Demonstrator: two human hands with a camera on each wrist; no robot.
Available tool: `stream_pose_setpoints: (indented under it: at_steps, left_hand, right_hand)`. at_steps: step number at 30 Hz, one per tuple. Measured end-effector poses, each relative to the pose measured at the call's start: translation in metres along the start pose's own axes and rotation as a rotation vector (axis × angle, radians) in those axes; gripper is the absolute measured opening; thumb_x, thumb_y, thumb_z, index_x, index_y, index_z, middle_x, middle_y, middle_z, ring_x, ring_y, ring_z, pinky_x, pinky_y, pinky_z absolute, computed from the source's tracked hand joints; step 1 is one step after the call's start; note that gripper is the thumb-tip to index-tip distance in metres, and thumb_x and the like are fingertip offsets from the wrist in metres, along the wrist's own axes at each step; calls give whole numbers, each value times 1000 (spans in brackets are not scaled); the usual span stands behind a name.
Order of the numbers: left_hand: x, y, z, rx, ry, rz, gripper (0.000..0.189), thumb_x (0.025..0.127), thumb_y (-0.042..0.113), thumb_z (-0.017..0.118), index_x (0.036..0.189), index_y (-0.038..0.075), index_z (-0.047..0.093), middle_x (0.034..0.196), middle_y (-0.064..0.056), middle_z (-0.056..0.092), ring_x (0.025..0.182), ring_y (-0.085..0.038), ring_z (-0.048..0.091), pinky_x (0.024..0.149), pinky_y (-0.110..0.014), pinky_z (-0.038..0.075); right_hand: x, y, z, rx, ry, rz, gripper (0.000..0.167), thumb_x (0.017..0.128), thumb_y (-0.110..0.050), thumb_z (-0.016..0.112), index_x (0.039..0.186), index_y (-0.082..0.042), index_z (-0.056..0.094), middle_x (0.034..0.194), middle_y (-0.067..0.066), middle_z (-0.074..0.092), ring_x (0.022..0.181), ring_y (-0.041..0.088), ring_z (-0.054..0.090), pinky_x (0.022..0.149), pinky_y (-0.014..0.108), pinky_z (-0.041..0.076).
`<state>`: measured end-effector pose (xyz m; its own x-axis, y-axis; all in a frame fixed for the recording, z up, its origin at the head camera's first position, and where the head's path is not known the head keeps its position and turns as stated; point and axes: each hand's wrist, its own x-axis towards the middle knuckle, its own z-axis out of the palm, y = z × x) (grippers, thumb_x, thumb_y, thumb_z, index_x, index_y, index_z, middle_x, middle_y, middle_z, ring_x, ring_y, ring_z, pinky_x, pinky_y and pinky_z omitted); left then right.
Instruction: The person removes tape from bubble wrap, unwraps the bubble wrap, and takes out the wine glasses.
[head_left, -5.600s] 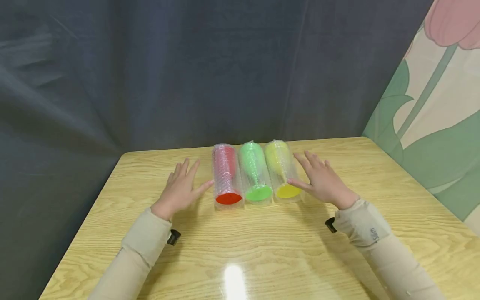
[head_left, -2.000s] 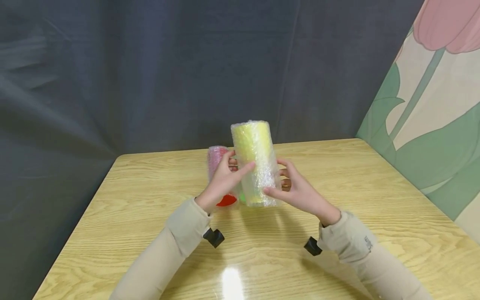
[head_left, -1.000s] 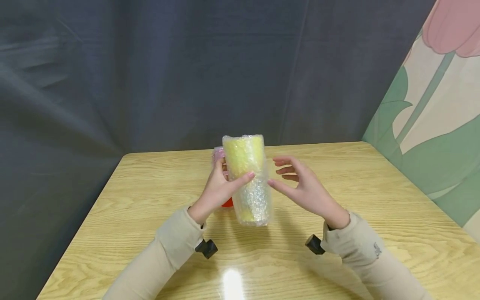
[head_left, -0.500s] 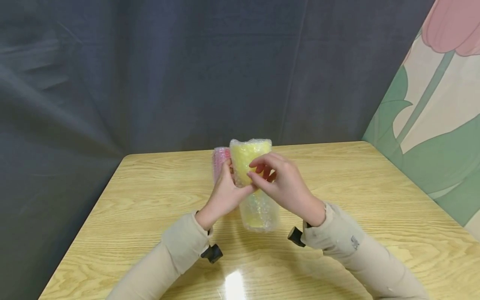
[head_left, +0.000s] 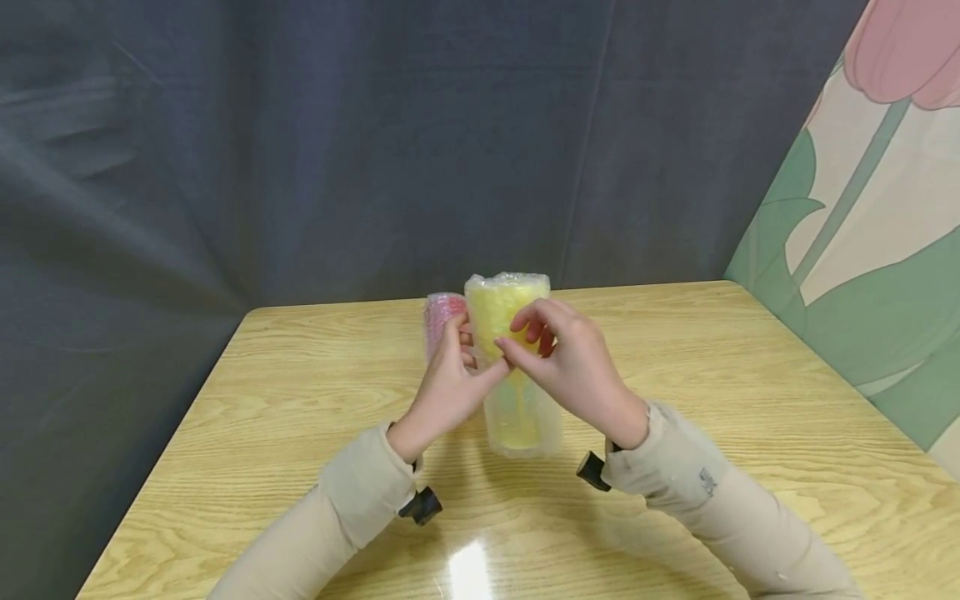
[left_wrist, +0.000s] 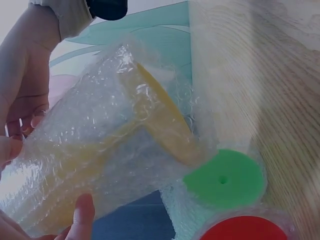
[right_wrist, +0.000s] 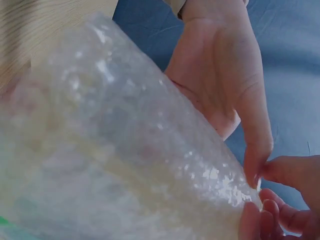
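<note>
A yellow goblet [head_left: 519,429] wrapped in bubble wrap [left_wrist: 95,110] is held up above the table, its foot pointing down toward the person. My left hand [head_left: 450,383] grips it round its left side, with the thumb across the front. Near the left thumb tip, my right hand [head_left: 581,367] pinches the edge of the wrap between thumb and finger. In the right wrist view the two thumb tips nearly meet at that edge. Behind the held goblet lie a wrapped red goblet [left_wrist: 245,230] and a wrapped green goblet [left_wrist: 225,177], the green one mostly hidden in the head view.
The wooden table [head_left: 285,483] stretches around the hands. A dark curtain [head_left: 420,150] hangs behind it, and a tulip-patterned cloth [head_left: 885,250] stands at the right. Small black wrist cameras [head_left: 422,506] sit under both sleeves.
The yellow goblet was lifted from its place at the right of the row. My right hand let go of its side, then came across to pinch the wrap near the left thumb.
</note>
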<state>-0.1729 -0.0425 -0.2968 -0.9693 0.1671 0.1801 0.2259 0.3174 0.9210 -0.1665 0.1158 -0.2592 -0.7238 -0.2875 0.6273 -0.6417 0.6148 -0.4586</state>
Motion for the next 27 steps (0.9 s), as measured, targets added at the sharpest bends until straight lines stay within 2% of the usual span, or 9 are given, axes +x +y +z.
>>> stream_pose_setpoints:
  at_steps: [11, 18, 24, 27]
  left_hand:
    - [-2, 2, 4, 32, 58, 63, 75, 81, 27, 70, 139, 8, 27, 110, -12, 50, 89, -21, 52, 81, -37, 48]
    - [-2, 1, 6, 64, 76, 53, 75, 81, 29, 70, 137, 8, 26, 110, -10, 50, 88, -20, 52, 81, -35, 49]
    - [-3, 0, 6, 66, 80, 61, 74, 81, 30, 70, 136, 9, 26, 108, -11, 48, 87, -20, 51, 81, -39, 50]
    - [-3, 1, 6, 70, 81, 61, 73, 81, 30, 70, 136, 9, 26, 108, -10, 48, 86, -20, 51, 79, -35, 50]
  right_hand:
    - [2, 5, 4, -33, 55, 33, 24, 75, -14, 77, 77, -4, 55, 70, 7, 53, 59, 14, 46, 54, 20, 40]
    - [1, 5, 4, -34, 88, 28, 28, 74, -16, 79, 73, -5, 53, 67, 6, 51, 58, 13, 43, 53, 20, 37]
    - [1, 6, 5, -36, 99, 23, 27, 74, -15, 78, 72, -5, 53, 67, 6, 51, 57, 12, 43, 53, 20, 36]
    - [1, 6, 6, -37, 100, 24, 26, 75, -15, 77, 72, -5, 53, 67, 6, 51, 57, 12, 42, 52, 19, 37]
